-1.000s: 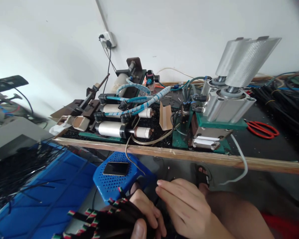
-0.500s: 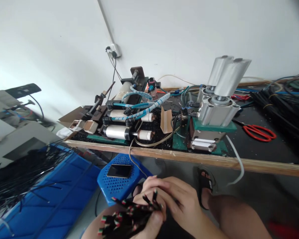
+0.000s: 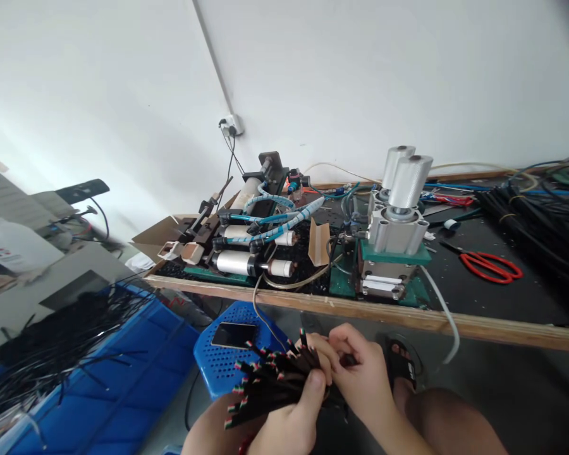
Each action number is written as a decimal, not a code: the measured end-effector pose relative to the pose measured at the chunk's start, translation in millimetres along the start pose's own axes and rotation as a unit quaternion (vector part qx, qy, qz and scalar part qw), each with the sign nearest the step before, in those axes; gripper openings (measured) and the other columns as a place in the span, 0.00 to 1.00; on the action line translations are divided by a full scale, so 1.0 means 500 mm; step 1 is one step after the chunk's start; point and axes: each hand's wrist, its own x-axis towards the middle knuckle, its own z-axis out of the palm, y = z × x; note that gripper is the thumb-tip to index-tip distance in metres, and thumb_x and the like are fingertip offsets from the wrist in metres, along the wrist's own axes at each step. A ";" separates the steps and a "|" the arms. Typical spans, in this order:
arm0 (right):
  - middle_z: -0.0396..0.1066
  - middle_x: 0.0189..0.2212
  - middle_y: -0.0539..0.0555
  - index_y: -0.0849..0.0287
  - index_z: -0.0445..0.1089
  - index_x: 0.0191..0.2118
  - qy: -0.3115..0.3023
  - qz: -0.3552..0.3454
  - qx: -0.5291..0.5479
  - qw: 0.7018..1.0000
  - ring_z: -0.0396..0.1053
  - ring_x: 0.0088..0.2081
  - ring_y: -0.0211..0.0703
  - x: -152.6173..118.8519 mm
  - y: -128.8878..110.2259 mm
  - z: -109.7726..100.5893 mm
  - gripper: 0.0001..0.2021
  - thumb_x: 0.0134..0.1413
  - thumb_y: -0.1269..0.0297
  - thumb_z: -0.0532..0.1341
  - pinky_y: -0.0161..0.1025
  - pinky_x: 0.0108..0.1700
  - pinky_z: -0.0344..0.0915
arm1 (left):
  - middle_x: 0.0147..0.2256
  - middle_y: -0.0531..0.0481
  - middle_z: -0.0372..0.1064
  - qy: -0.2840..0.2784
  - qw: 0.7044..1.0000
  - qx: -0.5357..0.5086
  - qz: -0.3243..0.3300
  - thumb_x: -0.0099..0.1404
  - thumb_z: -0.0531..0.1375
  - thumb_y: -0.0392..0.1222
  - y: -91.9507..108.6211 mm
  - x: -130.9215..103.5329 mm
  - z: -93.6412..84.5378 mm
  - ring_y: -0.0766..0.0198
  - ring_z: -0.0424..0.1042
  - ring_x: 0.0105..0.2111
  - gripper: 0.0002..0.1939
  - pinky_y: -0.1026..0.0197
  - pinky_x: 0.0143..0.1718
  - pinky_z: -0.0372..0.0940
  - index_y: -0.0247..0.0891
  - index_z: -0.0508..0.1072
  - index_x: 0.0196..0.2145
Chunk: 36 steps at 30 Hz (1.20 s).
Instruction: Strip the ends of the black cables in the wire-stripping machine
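My left hand [image 3: 301, 404] is closed around a bundle of black cables [image 3: 270, 385], low in the middle of the view above my lap. The cut ends fan out to the left and show red, green and white wire cores. Right beside it, my right hand [image 3: 365, 373] has its fingers bent and pinched together against the bundle's right side. Something dark shows between those fingers, too small to tell what it is. Most of the cables' length is hidden behind both hands.
A wooden-edged bench [image 3: 284, 297] carries pneumatic cylinders [image 3: 239, 262], a clamp-like machine [image 3: 393, 234], red-handled scissors [image 3: 490, 265] and black cable bundles [image 3: 531, 221]. Below stand a blue stool [image 3: 218, 366] with a phone [image 3: 234, 335] on it and a blue bin [image 3: 109, 385] of cables.
The cable bundle has risen and shifted right with my left hand. My right hand has drawn back from over the left, its fingers now pinched beside it. The camera view has shifted too.
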 end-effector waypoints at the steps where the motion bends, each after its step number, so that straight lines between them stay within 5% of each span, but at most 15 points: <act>1: 0.61 0.17 0.39 0.54 0.64 0.28 -0.009 -0.002 -0.012 1.000 0.59 0.18 0.30 0.002 0.001 -0.006 0.10 0.56 0.69 0.66 0.26 0.22 0.56 | 0.24 0.48 0.68 -0.009 1.000 -0.019 0.003 0.69 0.63 0.70 0.001 0.002 0.014 0.49 0.73 0.31 0.28 0.50 0.37 0.73 0.46 0.71 0.24; 4: 0.72 0.21 0.43 0.54 0.65 0.30 -0.063 -0.026 -0.089 0.994 0.71 0.21 0.35 0.012 -0.010 -0.031 0.08 0.57 0.69 0.65 0.29 0.26 0.63 | 0.27 0.47 0.68 -0.030 0.997 -0.076 0.008 0.75 0.54 0.71 0.008 0.011 0.049 0.53 0.72 0.34 0.31 0.52 0.42 0.72 0.44 0.67 0.25; 9: 0.83 0.34 0.51 0.53 0.73 0.41 -0.187 -0.117 -0.266 0.938 0.82 0.30 0.47 0.040 -0.076 -0.099 0.10 0.62 0.75 0.59 0.38 0.31 0.70 | 0.29 0.49 0.67 -0.029 0.992 -0.123 -0.012 0.80 0.56 0.62 0.013 0.026 0.072 0.58 0.68 0.32 0.28 0.57 0.42 0.67 0.41 0.68 0.27; 14: 0.80 0.34 0.50 0.53 0.78 0.49 -0.113 -0.087 -0.200 0.969 0.73 0.24 0.39 0.054 -0.126 -0.144 0.11 0.70 0.69 0.59 0.35 0.24 0.65 | 0.24 0.50 0.64 -0.084 0.987 -0.118 -0.072 0.78 0.56 0.68 0.011 0.023 0.081 0.61 0.64 0.27 0.33 0.59 0.34 0.62 0.40 0.68 0.24; 17: 0.76 0.28 0.48 0.53 0.81 0.43 -0.069 -0.022 -0.132 0.989 0.63 0.20 0.36 0.059 -0.127 -0.138 0.09 0.73 0.62 0.62 0.33 0.21 0.58 | 0.22 0.52 0.61 -0.106 0.982 -0.095 -0.121 0.72 0.58 0.75 0.015 0.017 0.095 0.64 0.60 0.24 0.36 0.60 0.28 0.59 0.40 0.66 0.22; 20: 0.69 0.24 0.49 0.57 0.77 0.33 -0.077 0.035 -0.060 0.995 0.65 0.21 0.36 0.061 -0.111 -0.120 0.15 0.73 0.58 0.63 0.33 0.21 0.58 | 0.23 0.51 0.65 -0.095 0.982 -0.074 -0.142 0.66 0.62 0.79 0.022 0.017 0.110 0.63 0.64 0.24 0.36 0.60 0.26 0.63 0.40 0.69 0.24; 24: 0.60 0.22 0.47 0.58 0.68 0.24 -0.034 0.091 -0.013 0.995 0.62 0.21 0.36 0.062 -0.092 -0.108 0.23 0.73 0.56 0.63 0.34 0.21 0.55 | 0.23 0.49 0.70 -0.104 0.983 -0.065 -0.136 0.66 0.63 0.77 0.020 0.026 0.131 0.60 0.69 0.23 0.34 0.59 0.23 0.68 0.40 0.75 0.28; 28: 0.61 0.18 0.47 0.58 0.69 0.23 0.047 0.132 0.022 0.990 0.61 0.20 0.36 0.065 -0.086 -0.110 0.24 0.71 0.54 0.64 0.34 0.23 0.57 | 0.21 0.49 0.72 -0.076 0.987 -0.074 -0.119 0.67 0.66 0.73 -0.001 0.035 0.147 0.59 0.71 0.21 0.31 0.59 0.21 0.69 0.41 0.77 0.25; 32: 0.63 0.15 0.45 0.59 0.77 0.31 0.094 0.251 0.115 0.956 0.61 0.15 0.36 0.069 -0.079 -0.104 0.22 0.67 0.44 0.67 0.32 0.17 0.56 | 0.26 0.47 0.79 -0.019 0.988 -0.068 -0.134 0.66 0.71 0.65 -0.028 0.025 0.154 0.50 0.82 0.33 0.23 0.57 0.29 0.78 0.42 0.83 0.31; 36: 0.57 0.13 0.42 0.56 0.69 0.25 0.099 0.279 0.179 0.938 0.53 0.13 0.32 0.072 -0.066 -0.090 0.26 0.67 0.41 0.67 0.30 0.14 0.50 | 0.40 0.44 0.85 0.041 0.982 -0.078 -0.165 0.65 0.74 0.58 -0.053 0.003 0.164 0.44 0.84 0.49 0.18 0.53 0.47 0.81 0.42 0.87 0.43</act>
